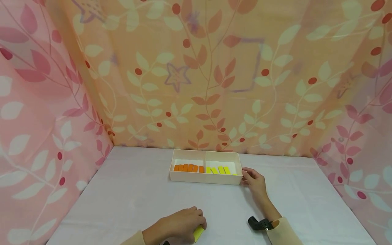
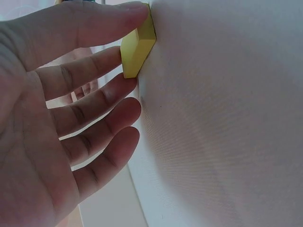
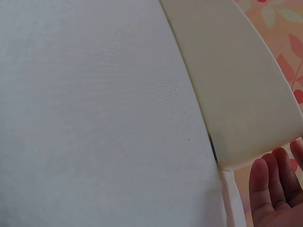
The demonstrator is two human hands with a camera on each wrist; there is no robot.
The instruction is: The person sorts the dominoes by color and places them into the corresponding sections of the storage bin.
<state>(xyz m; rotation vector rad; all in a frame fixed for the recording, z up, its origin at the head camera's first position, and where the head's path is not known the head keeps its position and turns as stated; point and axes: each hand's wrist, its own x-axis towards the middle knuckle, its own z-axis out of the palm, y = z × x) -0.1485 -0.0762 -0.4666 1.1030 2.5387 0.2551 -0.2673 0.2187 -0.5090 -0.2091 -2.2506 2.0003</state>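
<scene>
Between thumb and fingertips, my left hand (image 1: 185, 223) pinches a yellow block (image 2: 137, 47) low over the table near its front edge; the same block (image 1: 198, 233) shows beneath that hand in the head view. Further back stands a cream box (image 1: 202, 177) split into two compartments. Several orange blocks (image 1: 190, 168) lean in the left compartment, and several yellow blocks (image 1: 221, 169) in the right one. My right hand (image 1: 255, 182) is at the box's right end, its fingertips (image 3: 259, 175) touching the end wall. Its thumb is hidden in the right wrist view.
A white cloth covers the table (image 1: 137, 190). Patterned curtains (image 1: 208, 85) rise behind the box and at both sides. A black wrist device (image 1: 259, 224) sits on the right wrist.
</scene>
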